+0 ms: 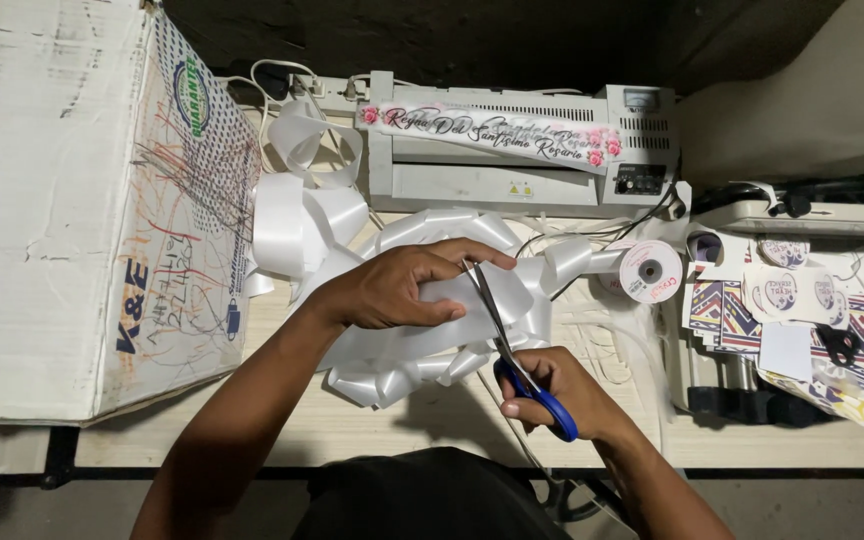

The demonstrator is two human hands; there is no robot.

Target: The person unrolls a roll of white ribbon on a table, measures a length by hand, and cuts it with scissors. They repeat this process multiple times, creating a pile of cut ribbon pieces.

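The risk here, as I see it, is that the blades stand close to the left hand (397, 288), whose fingers (462, 258) are curled over a fold of white satin ribbon (422, 345) just where the scissors (512, 350) point up into it; a quick snip could nick a fingertip, or bite the wrong loop, since the ribbon lies heaped in loose coils on the pale wooden table (302, 425) and one layer hides another; a pull on the strand might also drag the small ribbon spool (649, 271) off its spot beside the grey laminator (522, 150). The right hand (557, 390) is closed through the blue handles, blades parted narrowly; the ribbon passes under the left palm and sits just ahead of the blade tips, touching or nearly so; a cardboard box (62, 200) stands to the left, printed cards (812, 310) to the right.
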